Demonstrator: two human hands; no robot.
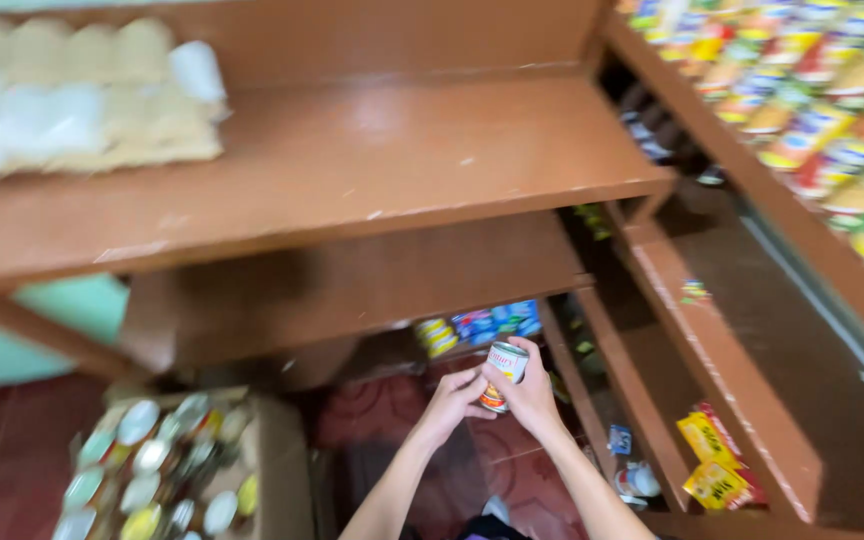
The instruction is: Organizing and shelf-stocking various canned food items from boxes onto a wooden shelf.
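Together, both hands (pixel 492 395) grip can (pixel 503 374) — upright.

Looks down from head height, tilted and blurred, close over the brown shelves (pixel 332 160) ahead, with both hands (pixel 497 395) low at centre frame, the box of cans (pixel 272 460) on the floor at lower left and stocked side shelves (pixel 802 90) running off right.
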